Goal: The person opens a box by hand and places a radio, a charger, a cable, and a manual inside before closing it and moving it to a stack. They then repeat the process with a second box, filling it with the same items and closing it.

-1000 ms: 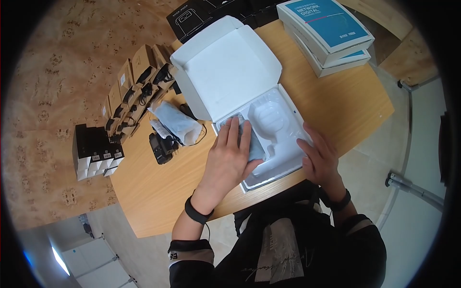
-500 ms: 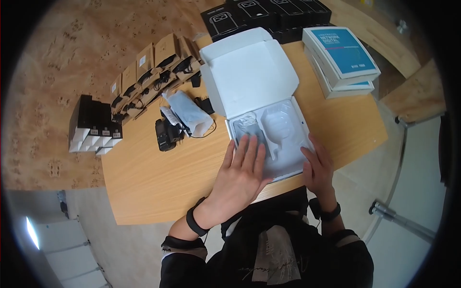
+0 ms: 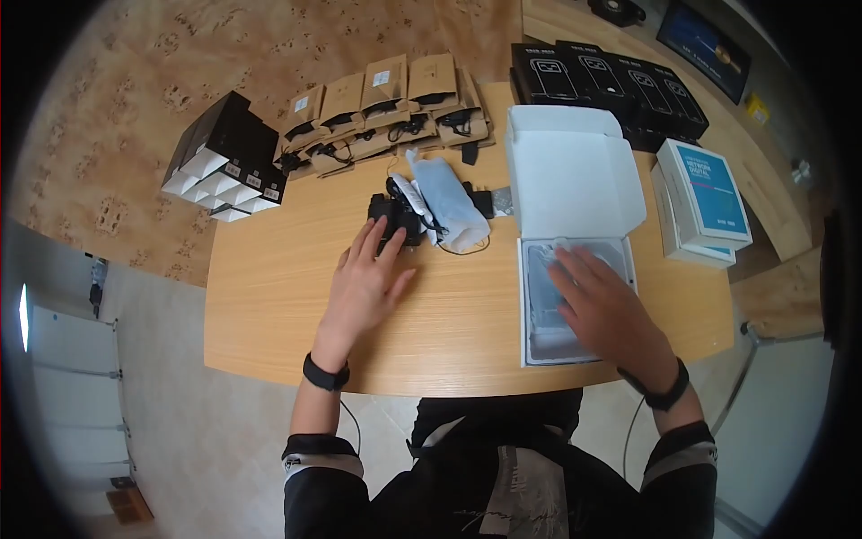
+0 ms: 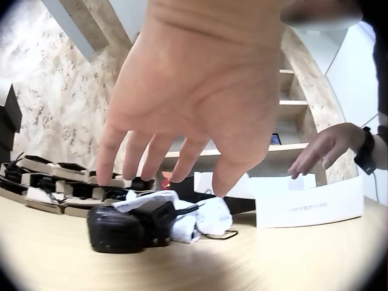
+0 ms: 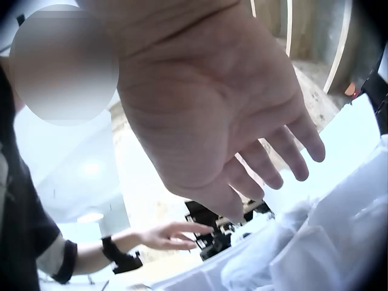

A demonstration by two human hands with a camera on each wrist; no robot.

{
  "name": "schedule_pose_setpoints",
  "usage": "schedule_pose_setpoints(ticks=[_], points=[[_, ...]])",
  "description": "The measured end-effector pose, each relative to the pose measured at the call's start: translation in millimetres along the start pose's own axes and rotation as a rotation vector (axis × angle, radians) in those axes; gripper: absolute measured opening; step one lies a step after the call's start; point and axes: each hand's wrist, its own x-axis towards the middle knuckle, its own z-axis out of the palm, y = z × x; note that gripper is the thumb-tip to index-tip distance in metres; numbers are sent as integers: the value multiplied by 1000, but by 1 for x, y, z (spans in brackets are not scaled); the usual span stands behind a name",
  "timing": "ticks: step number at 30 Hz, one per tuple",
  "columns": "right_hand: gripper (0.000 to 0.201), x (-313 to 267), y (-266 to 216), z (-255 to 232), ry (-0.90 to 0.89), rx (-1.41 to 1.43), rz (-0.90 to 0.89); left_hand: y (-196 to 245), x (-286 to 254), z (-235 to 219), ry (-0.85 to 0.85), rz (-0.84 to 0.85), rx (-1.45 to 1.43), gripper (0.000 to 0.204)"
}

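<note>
An open white box [image 3: 575, 175] stands on the table, its lid raised; a bagged grey item lies in the left part of its tray [image 3: 557, 347]. Over the tray the right hand [image 3: 615, 314] is spread, fingers extended, holding nothing; whether it touches the contents I cannot tell. Left of the box, the left hand [image 3: 361, 283] reaches with loose fingers to the near edge of a black device [image 3: 386, 214], not gripping it. In the left wrist view that device [image 4: 115, 230] sits below the fingers. Beside it lies a pale blue wrapped bundle [image 3: 449, 202].
Brown cartons [image 3: 386, 85] with black cables stand in rows at the back left, near stacked black-and-white boxes [image 3: 224, 153]. Behind the white box are black boxes [image 3: 548, 72]; to its right, two blue-labelled boxes [image 3: 709, 198] are stacked. A screen [image 3: 705, 49] stands farther back.
The left hand has left the white box and moved left to the black device. From the box's right edge, the right hand has moved over its tray. The head view has turned left.
</note>
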Motion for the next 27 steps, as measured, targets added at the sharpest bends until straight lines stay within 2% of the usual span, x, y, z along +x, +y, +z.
schedule_pose_setpoints(ticks=[2,3,4,5,7,11,17,19,20,22,23,25,26,27], points=[[50,15,1,10,-21,-23,-85,-15,2,9,0,-51,-8,69],[52,17,2,14,-89,11,-60,-24,2,13,-13,-92,-12,77],[54,20,3,15,-159,43,-35,-26,5,12,-103,-135,-45,90],[54,21,3,17,-163,38,-47,-27,8,12,-97,-148,-48,90],[55,17,-2,19,-204,46,71,-26,15,14,-156,-62,-17,92],[56,19,-3,11,-237,50,95,-33,40,30,-154,-6,10,92],[52,-2,11,0,-167,172,43,-42,29,36,-89,-77,-60,90],[45,-14,13,-11,-7,461,248,-54,15,34,-80,-68,-113,83],[45,-22,15,-13,-9,474,244,-61,6,36,-25,-46,-104,78],[36,-41,21,-14,187,430,398,-68,-8,33,26,-56,-148,66],[36,-52,27,-8,189,440,401,-72,-14,32,18,-54,-141,66],[30,-75,39,10,390,340,520,-86,-25,36,49,6,-96,65],[30,-84,42,18,391,344,528,-89,-27,33,25,-31,-116,64],[28,-92,45,28,475,268,556,-88,-29,34,19,-23,-115,64]])
